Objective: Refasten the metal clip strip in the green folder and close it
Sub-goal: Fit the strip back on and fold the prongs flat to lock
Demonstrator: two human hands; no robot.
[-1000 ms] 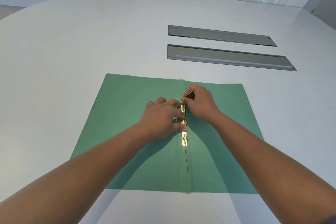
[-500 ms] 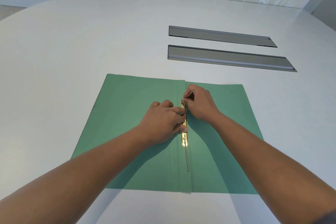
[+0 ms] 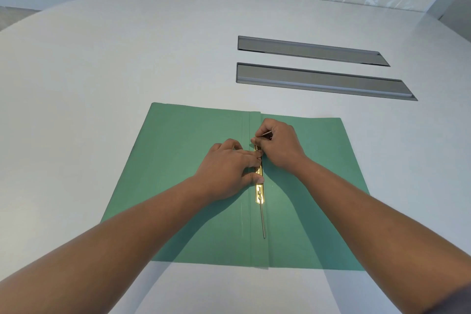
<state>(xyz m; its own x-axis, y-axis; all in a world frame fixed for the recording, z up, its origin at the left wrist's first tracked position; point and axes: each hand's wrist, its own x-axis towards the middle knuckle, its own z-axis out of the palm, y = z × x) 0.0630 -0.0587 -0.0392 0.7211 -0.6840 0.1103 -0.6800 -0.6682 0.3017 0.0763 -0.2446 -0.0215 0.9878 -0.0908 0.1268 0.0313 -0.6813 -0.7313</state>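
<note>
Barely shifted since a second ago: left hand slid slightly farther up along the metal clip strip, fingertips now pressed closer to the right hand; folder and strip unmoved. Lies open and flat on the white table, the green folder, spine running away from the person, both covers spread to either side of it. Sits on the spine fold, the gold-coloured strip, long axis in line with the spine, near end pointing toward the person, far end hidden under the two hands. Extends from the strip's near end a thin grey prong, flat on the folder, same axis, tip pointing toward the person. Presses down on the strip from the left of the spine, left hand palm down, thumb on the strip's middle, fingertips on its far part; pressing rather than gripping. Pinches the second thin prong between thumb and forefinger at the strip's far end, right hand curled, prong tip angled up and to the right. Beyond the folder's far right corner, two grey recessed slots in the table.
</note>
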